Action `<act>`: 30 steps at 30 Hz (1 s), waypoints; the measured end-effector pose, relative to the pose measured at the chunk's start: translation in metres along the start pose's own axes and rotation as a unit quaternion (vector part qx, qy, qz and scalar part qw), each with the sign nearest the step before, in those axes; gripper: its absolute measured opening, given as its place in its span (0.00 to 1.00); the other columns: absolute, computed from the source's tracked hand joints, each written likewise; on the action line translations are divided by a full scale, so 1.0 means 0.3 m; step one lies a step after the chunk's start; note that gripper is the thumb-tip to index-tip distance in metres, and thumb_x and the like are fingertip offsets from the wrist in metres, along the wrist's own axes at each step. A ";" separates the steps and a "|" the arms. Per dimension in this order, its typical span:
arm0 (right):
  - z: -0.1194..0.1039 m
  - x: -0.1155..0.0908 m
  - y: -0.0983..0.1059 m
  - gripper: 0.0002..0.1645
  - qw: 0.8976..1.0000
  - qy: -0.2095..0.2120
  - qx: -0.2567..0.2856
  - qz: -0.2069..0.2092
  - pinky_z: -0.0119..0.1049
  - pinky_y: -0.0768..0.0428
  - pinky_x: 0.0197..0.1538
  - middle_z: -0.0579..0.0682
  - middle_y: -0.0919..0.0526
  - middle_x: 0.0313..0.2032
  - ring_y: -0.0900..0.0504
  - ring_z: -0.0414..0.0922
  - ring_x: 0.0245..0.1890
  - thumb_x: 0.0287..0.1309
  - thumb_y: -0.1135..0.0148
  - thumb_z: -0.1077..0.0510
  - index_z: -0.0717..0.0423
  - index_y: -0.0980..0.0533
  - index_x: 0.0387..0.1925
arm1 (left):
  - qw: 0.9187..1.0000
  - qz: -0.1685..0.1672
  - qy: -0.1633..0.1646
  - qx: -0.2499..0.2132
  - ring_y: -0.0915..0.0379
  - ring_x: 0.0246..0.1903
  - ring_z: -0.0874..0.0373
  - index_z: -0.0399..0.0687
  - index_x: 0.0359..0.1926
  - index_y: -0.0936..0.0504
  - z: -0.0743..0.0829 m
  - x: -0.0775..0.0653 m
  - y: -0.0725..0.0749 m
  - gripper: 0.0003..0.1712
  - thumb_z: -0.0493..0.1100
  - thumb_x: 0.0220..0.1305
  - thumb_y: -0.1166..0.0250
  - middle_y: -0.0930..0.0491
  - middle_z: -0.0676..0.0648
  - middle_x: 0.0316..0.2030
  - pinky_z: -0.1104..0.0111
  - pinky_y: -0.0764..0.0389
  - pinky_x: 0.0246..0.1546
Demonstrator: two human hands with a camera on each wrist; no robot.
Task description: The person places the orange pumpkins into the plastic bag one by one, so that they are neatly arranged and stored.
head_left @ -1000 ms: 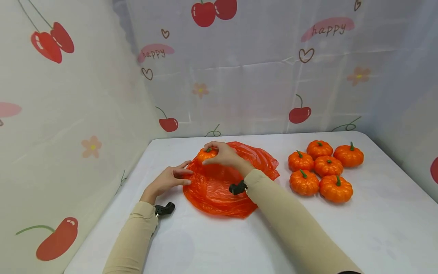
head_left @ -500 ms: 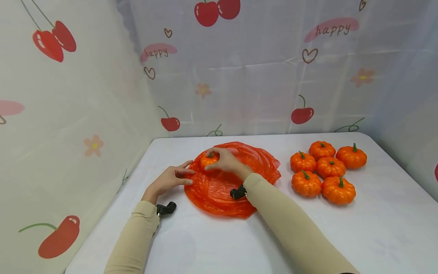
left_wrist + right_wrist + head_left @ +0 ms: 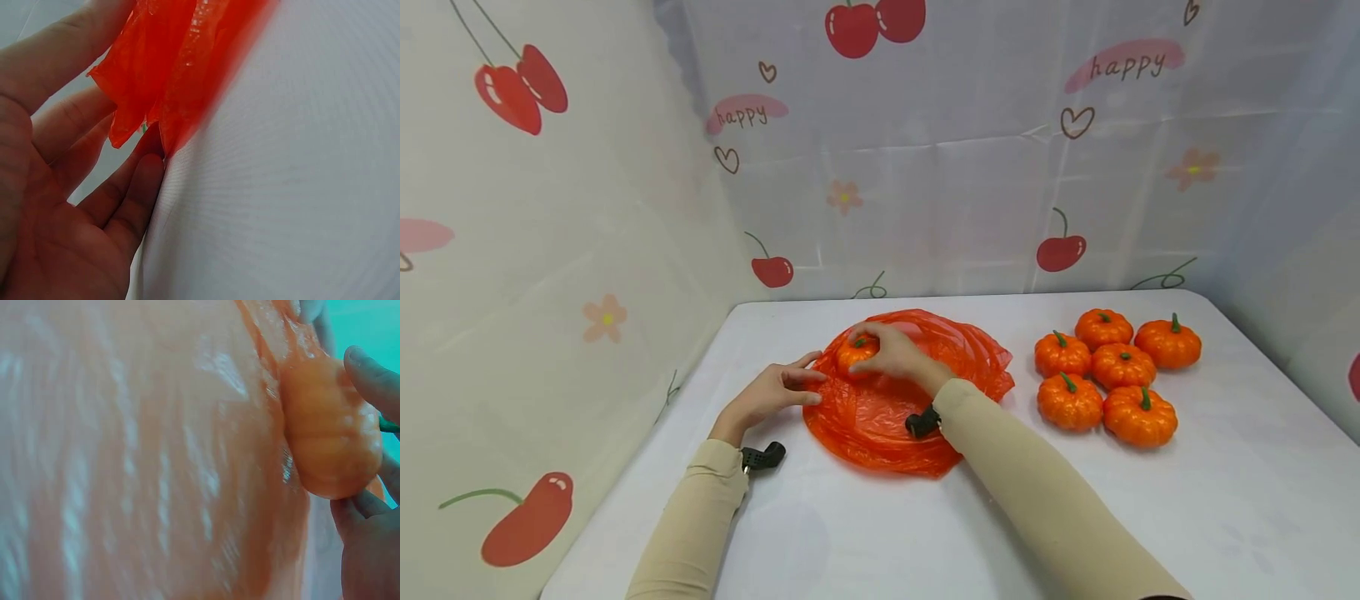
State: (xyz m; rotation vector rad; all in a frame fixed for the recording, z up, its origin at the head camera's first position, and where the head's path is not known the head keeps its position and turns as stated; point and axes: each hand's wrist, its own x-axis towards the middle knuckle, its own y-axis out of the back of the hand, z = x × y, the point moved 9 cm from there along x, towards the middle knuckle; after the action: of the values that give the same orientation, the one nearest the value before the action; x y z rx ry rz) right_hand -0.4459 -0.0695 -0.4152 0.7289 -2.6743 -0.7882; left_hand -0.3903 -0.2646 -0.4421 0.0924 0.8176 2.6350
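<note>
A small orange pumpkin (image 3: 856,355) with a green stem sits on the far left part of a spread red plastic bag (image 3: 880,421). My right hand (image 3: 891,352) holds it between thumb and fingers; the right wrist view shows the ribbed pumpkin (image 3: 331,428) against the thin plastic. At the bag's left edge, my left hand (image 3: 767,396) touches the plastic with loosely spread fingers. In the left wrist view the crumpled bag (image 3: 181,69) hides the fingertips of my left hand (image 3: 75,206).
Several more pumpkins (image 3: 1122,365) stand grouped on the right of the white table (image 3: 850,542). A printed white curtain (image 3: 925,217) hangs behind the table and along its sides. A black device (image 3: 763,456) is strapped at the left wrist, another black device (image 3: 922,422) at the right.
My right hand has lowered the pumpkin slightly towards me onto the bag. During the last half second it has hardly moved. The left hand stays at the bag's edge.
</note>
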 end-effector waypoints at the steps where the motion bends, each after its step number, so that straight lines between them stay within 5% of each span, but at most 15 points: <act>1: -0.002 -0.001 0.006 0.27 1.000 -0.001 -0.004 0.000 0.50 0.22 0.68 0.44 0.22 0.61 0.24 0.50 0.61 0.54 0.20 0.50 0.39 0.21 0.55 | 1.000 0.000 -0.001 0.003 0.50 0.81 0.46 0.58 0.58 0.13 0.001 -0.001 0.001 0.27 0.55 0.58 0.23 0.39 0.56 0.78 0.43 0.43 0.78; 18: -0.060 -0.108 0.173 0.31 0.999 0.024 0.031 0.010 0.55 0.26 0.71 0.48 0.25 0.68 0.29 0.57 0.72 0.60 0.24 0.51 0.51 0.24 0.63 | 1.000 -0.002 0.007 0.000 0.52 0.81 0.46 0.59 0.58 0.13 -0.011 0.003 0.001 0.26 0.55 0.58 0.23 0.39 0.57 0.78 0.44 0.42 0.77; 30: -0.074 -0.199 0.277 0.27 0.998 0.051 0.036 0.029 0.56 0.29 0.73 0.48 0.24 0.68 0.28 0.57 0.72 0.59 0.24 0.52 0.47 0.22 0.59 | 1.000 -0.007 0.001 -0.010 0.52 0.81 0.47 0.56 0.59 0.13 -0.004 0.000 -0.001 0.28 0.54 0.58 0.22 0.39 0.56 0.79 0.46 0.43 0.78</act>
State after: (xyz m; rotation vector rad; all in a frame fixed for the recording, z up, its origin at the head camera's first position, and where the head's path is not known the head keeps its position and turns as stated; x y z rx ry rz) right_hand -0.4200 0.0129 -0.3564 0.6844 -2.6309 -0.6271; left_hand -0.3904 -0.2650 -0.4434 0.0789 0.7891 2.6298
